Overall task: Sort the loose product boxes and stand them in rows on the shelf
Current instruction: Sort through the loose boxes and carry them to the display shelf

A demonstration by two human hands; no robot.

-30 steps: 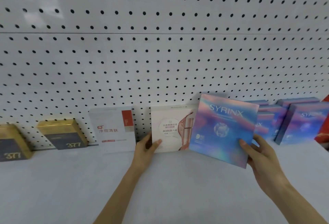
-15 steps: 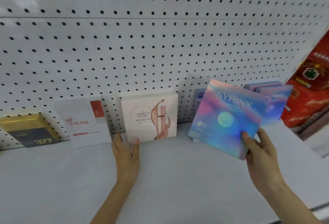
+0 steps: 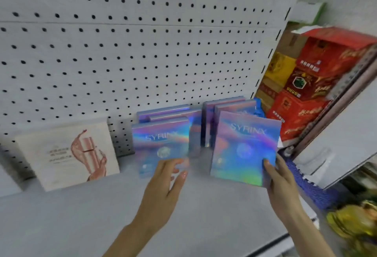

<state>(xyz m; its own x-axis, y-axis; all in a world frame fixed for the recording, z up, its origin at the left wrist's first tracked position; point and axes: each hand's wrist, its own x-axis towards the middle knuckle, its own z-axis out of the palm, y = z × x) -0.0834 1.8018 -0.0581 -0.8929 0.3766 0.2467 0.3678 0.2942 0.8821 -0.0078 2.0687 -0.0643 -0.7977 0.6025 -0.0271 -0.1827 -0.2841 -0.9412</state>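
Note:
My right hand grips the lower right corner of an iridescent SYRINX box, held upright at the front of the right-hand row of SYRINX boxes. A second row of SYRINX boxes stands just to the left. My left hand is open, its fingertips at the bottom edge of that row's front box. A pink-and-white box leans against the pegboard further left.
The grey shelf runs toward me below the white pegboard. Red and yellow cartons are stacked beyond the shelf's right end. A purple basket and yellow packages sit at the lower right.
The view swung right. My right hand carried the SYRINX box right, to the front of the right-hand row. My left hand left the pink-and-white box and came to the left SYRINX row.

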